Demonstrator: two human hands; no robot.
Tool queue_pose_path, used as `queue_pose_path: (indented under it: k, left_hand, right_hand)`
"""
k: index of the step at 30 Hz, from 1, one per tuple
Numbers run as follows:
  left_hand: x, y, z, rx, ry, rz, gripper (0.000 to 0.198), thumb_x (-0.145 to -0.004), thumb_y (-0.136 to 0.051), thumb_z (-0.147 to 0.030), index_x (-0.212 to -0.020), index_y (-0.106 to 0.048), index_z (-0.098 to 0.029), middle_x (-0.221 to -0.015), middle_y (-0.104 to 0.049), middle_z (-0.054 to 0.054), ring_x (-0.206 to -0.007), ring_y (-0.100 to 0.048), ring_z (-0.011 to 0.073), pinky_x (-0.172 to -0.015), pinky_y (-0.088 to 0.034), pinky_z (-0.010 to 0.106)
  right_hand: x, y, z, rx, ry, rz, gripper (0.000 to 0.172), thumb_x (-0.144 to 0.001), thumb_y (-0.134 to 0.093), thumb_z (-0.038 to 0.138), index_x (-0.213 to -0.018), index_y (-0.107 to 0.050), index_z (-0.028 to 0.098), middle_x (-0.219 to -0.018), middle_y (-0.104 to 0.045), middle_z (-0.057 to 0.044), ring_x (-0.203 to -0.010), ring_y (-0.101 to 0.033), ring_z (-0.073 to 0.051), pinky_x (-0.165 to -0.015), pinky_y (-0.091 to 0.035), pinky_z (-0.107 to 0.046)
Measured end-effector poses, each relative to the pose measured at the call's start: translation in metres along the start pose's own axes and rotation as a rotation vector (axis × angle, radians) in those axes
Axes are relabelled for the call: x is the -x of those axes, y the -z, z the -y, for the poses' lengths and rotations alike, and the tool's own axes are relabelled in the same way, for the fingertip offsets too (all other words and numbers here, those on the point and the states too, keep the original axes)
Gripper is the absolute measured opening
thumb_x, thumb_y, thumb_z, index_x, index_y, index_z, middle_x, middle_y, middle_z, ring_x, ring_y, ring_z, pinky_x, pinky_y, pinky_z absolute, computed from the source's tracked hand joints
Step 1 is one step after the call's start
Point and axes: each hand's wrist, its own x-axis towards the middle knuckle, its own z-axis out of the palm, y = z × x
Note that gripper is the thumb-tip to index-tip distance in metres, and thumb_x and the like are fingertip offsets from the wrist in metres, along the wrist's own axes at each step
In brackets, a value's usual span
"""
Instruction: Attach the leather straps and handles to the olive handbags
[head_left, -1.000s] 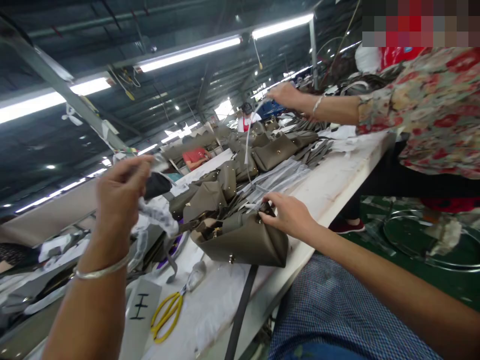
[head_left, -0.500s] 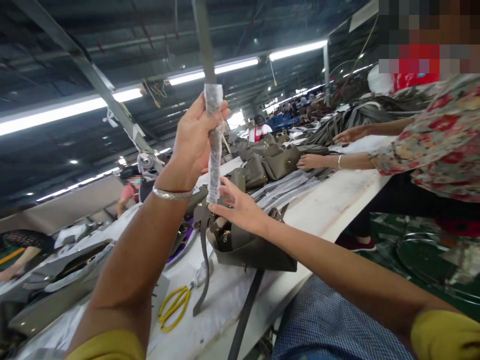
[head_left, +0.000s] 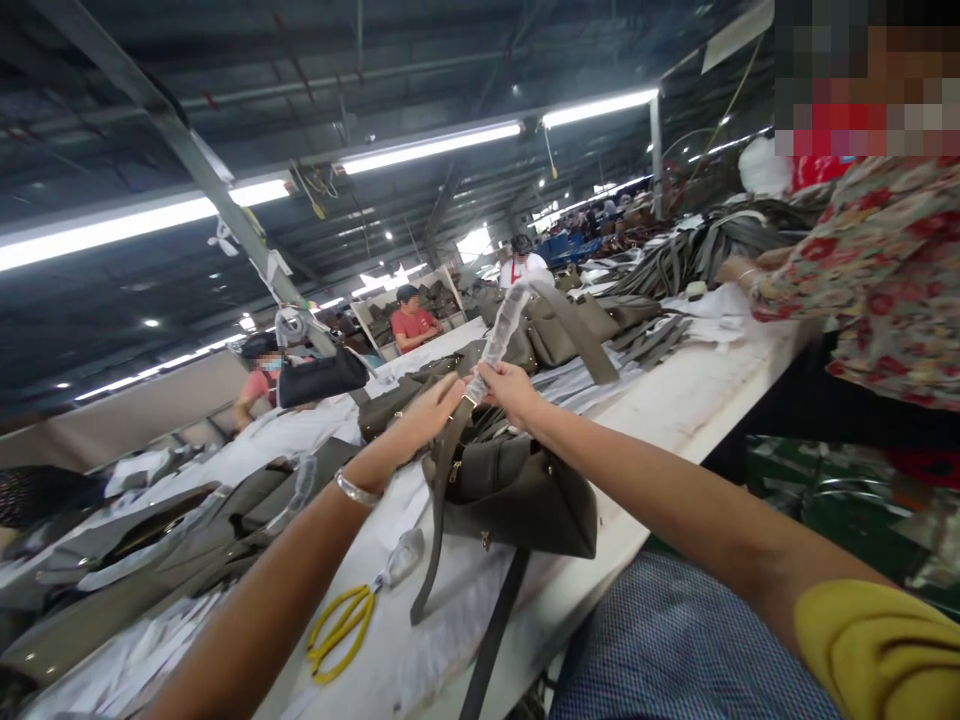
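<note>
A grey-brown bag strap [head_left: 577,330], partly wrapped in clear plastic, rises from my hands and bends over to the right. My right hand [head_left: 514,392] pinches its wrapped part just above a small metal buckle. Against the strap's left side at the buckle, my left hand [head_left: 433,408] has its fingers closed around the strap. Below both hands, a grey-brown handbag [head_left: 525,495] sits on the white table [head_left: 630,430], its top open and a metal clasp on its front. One strap end hangs down the bag's left side.
Yellow-handled scissors [head_left: 341,632], their blades wrapped, lie left of the bag. More grey-brown bags [head_left: 566,335] and a heap of straps [head_left: 675,250] cover the table beyond. At the right stands a co-worker in a floral sleeve [head_left: 892,270]; other people sit farther back.
My left hand has come down from the raised strap to the buckle, and my right hand now pinches the strap. The strap's upper part has flopped to the right. The co-worker's hands have drawn back rightward.
</note>
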Motion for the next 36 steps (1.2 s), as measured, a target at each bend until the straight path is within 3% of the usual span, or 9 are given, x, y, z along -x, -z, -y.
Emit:
queue_pose_path:
  k: [7, 12, 14, 17, 20, 24, 26, 29, 36]
  left_hand:
    - [0.057, 0.0, 0.038, -0.229, -0.006, 0.122, 0.052, -0.097, -0.035, -0.052, -0.063, -0.056, -0.017, -0.06, -0.056, -0.001, -0.062, -0.052, 0.0155, -0.062, -0.039, 0.026]
    - [0.075, 0.017, 0.038, -0.377, -0.126, 0.392, 0.045, -0.097, -0.042, -0.048, -0.071, -0.065, -0.018, -0.066, -0.062, -0.001, -0.065, -0.057, 0.0148, -0.063, -0.041, 0.024]
    - [0.069, 0.022, 0.029, -0.359, -0.162, 0.355, 0.045, -0.1, -0.036, -0.043, -0.084, -0.07, -0.018, -0.08, -0.07, 0.002, -0.074, -0.063, 0.0162, -0.069, -0.047, 0.025]
    - [0.051, 0.022, 0.0, -0.303, -0.336, 0.063, 0.037, -0.101, -0.037, -0.034, -0.107, -0.07, -0.018, -0.106, -0.072, 0.006, -0.096, -0.066, 0.0174, -0.088, -0.05, 0.029]
    - [0.03, 0.015, -0.044, -0.412, -0.666, -0.207, 0.029, -0.098, -0.046, -0.024, -0.119, -0.065, -0.018, -0.123, -0.067, 0.008, -0.117, -0.06, 0.0192, -0.105, -0.043, 0.034]
    - [0.006, 0.006, -0.086, -0.73, -0.931, -0.18, 0.048, -0.095, -0.054, -0.028, -0.142, -0.046, -0.022, -0.147, -0.05, 0.009, -0.137, -0.043, 0.0261, -0.117, -0.026, 0.048]
    - [-0.004, 0.005, -0.089, -0.813, -0.89, -0.114, 0.064, -0.093, -0.058, -0.039, -0.15, -0.034, -0.02, -0.143, -0.054, 0.012, -0.13, -0.05, 0.0283, -0.112, -0.033, 0.048]
    - [-0.01, 0.011, -0.078, -0.87, -0.701, -0.079, 0.071, -0.095, -0.054, -0.042, -0.154, -0.023, -0.02, -0.124, -0.068, 0.012, -0.104, -0.067, 0.0238, -0.086, -0.051, 0.032]
    - [-0.009, 0.061, -0.045, -1.057, -0.439, -0.298, 0.035, -0.099, -0.044, -0.032, -0.131, -0.057, -0.025, -0.119, -0.071, 0.006, -0.097, -0.069, 0.022, -0.071, -0.047, 0.026]
  right_hand:
    - [-0.054, 0.028, 0.018, -0.032, -0.003, -0.261, 0.024, -0.096, -0.058, 0.033, -0.108, -0.062, 0.013, -0.097, -0.067, -0.005, -0.077, -0.066, -0.014, -0.067, -0.057, -0.03]
    - [-0.08, 0.076, 0.071, 0.029, 0.119, -0.45, 0.027, -0.096, -0.057, 0.033, -0.116, -0.059, 0.014, -0.105, -0.064, -0.006, -0.081, -0.064, -0.015, -0.067, -0.057, -0.03]
    - [-0.079, 0.084, 0.091, 0.081, 0.158, -0.429, 0.019, -0.099, -0.053, 0.029, -0.107, -0.06, 0.013, -0.089, -0.064, -0.003, -0.066, -0.06, -0.009, -0.057, -0.052, -0.022]
    - [-0.066, 0.076, 0.111, 0.183, 0.183, -0.293, 0.016, -0.099, -0.051, 0.02, -0.089, -0.061, 0.012, -0.065, -0.058, 0.002, -0.048, -0.048, -0.004, -0.043, -0.041, -0.013]
    - [-0.044, 0.054, 0.124, 0.305, 0.133, -0.088, 0.013, -0.087, -0.068, 0.015, -0.075, -0.063, 0.013, -0.055, -0.057, 0.002, -0.042, -0.046, -0.005, -0.036, -0.035, -0.014]
    - [-0.006, 0.028, 0.137, 0.567, 0.039, 0.54, 0.015, -0.082, -0.073, 0.017, -0.069, -0.065, 0.014, -0.057, -0.061, 0.001, -0.042, -0.048, -0.006, -0.034, -0.034, -0.015]
    - [0.011, 0.022, 0.143, 0.616, 0.021, 0.734, 0.019, -0.087, -0.068, 0.025, -0.071, -0.065, 0.015, -0.061, -0.062, 0.0, -0.041, -0.046, -0.005, -0.033, -0.033, -0.014]
    - [0.032, 0.024, 0.146, 0.514, -0.039, 0.737, 0.026, -0.09, -0.066, 0.035, -0.074, -0.065, 0.015, -0.066, -0.062, 0.0, -0.042, -0.043, -0.004, -0.033, -0.033, -0.013]
    - [0.054, 0.06, 0.134, 0.223, -0.22, 0.843, 0.025, -0.092, -0.063, 0.038, -0.102, -0.065, 0.015, -0.078, -0.065, 0.0, -0.057, -0.056, -0.006, -0.055, -0.052, -0.015]
